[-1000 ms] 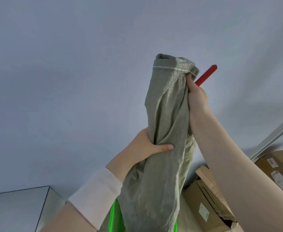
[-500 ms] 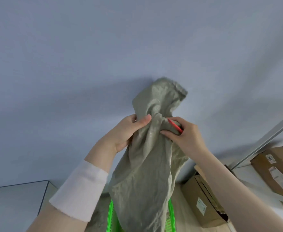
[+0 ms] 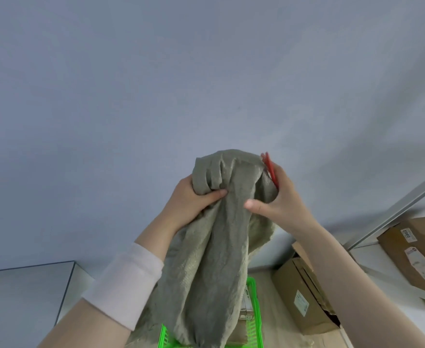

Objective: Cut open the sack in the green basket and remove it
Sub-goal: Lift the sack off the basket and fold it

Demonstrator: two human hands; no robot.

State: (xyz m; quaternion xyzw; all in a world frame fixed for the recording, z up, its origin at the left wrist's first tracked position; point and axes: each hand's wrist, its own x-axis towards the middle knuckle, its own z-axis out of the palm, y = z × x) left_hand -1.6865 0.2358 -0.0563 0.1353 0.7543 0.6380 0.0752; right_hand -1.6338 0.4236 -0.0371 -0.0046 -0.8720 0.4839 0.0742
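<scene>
**Sack held up over the basket in both hands**

The grey-green woven sack (image 3: 214, 247) hangs limp from both hands, its top gathered into a bunch in front of the pale wall (image 3: 206, 71). Its lower end drops over the green basket (image 3: 254, 322), and whether it reaches inside cannot be told. The left hand (image 3: 188, 202) grips the bunch from the left, fingers (image 3: 216, 194) curled tight into the cloth. The right hand (image 3: 284, 202) clasps the right side, thumb pressed into the fabric, and pins a red tool (image 3: 270, 169) between palm and sack. A white sleeve (image 3: 128, 282) covers the left forearm. An open cardboard box (image 3: 304, 297) stands on the floor right of the basket, and a labelled box (image 3: 415, 249) lies further right. A grey cabinet (image 3: 23, 297) stands at lower left.
</scene>
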